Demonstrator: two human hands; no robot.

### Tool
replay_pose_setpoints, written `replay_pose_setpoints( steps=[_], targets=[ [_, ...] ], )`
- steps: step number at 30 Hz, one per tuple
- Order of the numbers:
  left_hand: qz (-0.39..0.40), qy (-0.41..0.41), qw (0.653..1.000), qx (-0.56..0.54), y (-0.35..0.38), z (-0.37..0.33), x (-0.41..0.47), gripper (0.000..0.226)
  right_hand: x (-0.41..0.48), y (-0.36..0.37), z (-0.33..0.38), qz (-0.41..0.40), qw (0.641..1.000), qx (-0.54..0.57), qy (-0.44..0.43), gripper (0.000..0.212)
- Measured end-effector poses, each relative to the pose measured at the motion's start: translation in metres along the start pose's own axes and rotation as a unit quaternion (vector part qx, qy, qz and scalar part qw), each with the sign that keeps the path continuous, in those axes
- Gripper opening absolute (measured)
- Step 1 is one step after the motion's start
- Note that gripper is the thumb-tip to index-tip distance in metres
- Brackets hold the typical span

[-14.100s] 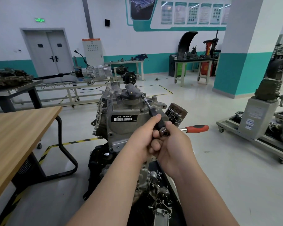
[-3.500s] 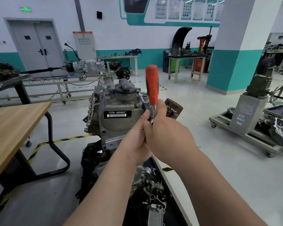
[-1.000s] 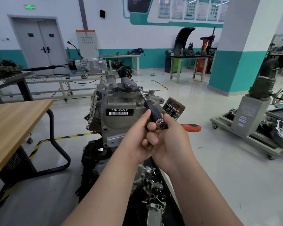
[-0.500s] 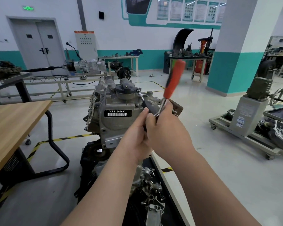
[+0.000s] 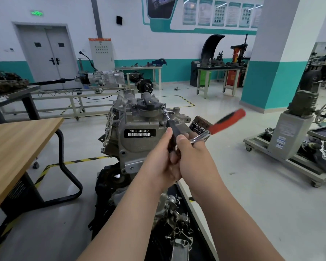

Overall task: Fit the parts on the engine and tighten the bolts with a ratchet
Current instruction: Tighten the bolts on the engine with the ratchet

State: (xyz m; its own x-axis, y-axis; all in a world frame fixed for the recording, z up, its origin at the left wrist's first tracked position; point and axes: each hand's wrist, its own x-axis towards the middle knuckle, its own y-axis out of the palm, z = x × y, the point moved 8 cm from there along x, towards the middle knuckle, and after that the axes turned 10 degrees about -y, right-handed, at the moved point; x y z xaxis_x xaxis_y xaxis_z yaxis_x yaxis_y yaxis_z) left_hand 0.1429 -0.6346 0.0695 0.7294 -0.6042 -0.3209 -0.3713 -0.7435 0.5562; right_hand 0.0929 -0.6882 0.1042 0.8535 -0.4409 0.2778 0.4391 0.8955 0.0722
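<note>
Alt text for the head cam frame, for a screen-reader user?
Both hands work a red-handled ratchet on an engine labelled CFB 666660: the left hand holds its black extension, the right hand grips the ratchet head. A wooden table stands at left.

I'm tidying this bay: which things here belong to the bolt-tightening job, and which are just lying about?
Job: engine; ratchet in the right hand; black extension in the left hand; loose parts below.
Lying about: wooden table; gearbox on the far frame; wheeled stand.
</note>
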Motion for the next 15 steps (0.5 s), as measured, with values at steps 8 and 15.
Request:
replay_pose_setpoints(
  steps=[8, 15],
  targets=[
    [0.029, -0.004, 1.0, -0.006, -0.002, 0.001, 0.002, 0.045, -0.014, 0.015, -0.006, -0.013, 0.893, 0.426, 0.142, 0.034],
    [0.026, -0.008, 0.999, 0.031, -0.001, 0.004, 0.002, 0.036, -0.017, 0.018, -0.007, -0.019, 0.858, 0.483, 0.173, 0.031]
  ],
)
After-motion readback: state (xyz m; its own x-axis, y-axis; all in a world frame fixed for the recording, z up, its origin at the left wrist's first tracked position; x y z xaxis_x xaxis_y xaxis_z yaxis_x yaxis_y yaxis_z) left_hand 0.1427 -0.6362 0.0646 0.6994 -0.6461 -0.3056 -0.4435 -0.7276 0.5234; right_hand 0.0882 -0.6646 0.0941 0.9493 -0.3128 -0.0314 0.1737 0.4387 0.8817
